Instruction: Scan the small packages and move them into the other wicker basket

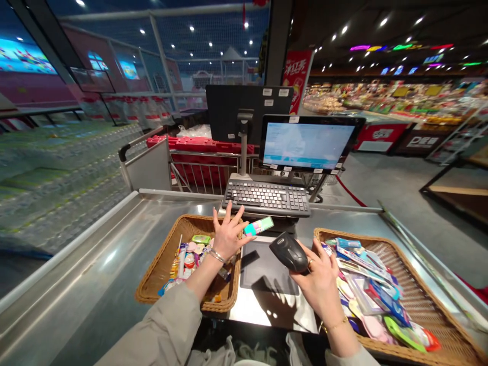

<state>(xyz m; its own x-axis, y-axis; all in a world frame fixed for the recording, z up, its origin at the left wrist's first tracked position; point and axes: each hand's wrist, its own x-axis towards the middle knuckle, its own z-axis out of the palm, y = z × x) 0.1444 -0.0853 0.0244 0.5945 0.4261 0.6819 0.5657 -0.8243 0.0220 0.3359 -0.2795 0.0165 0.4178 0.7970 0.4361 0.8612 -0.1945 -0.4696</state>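
My left hand [227, 236] is above the right part of the left wicker basket [152, 274]. Its thumb and forefinger hold one end of a small green, blue and pink box [259, 225], while the other fingers are spread. A black barcode scanner [288, 252] is gripped in my right hand [320, 277], its head tilted toward the box. Small colourful packets [189, 260] lie in the left basket. The right wicker basket [438, 300], beside my right hand, holds several toothpaste boxes [389, 302] and other packaged goods.
A black keyboard [267, 195] sits beyond my hands, with a lit monitor [308, 142] behind it. A dark flat panel [263, 274] is set in the metal counter [114, 254] between the baskets. Past the counter stands a shopping cart [206, 170]; stacked bottles [57, 183] fill the left.
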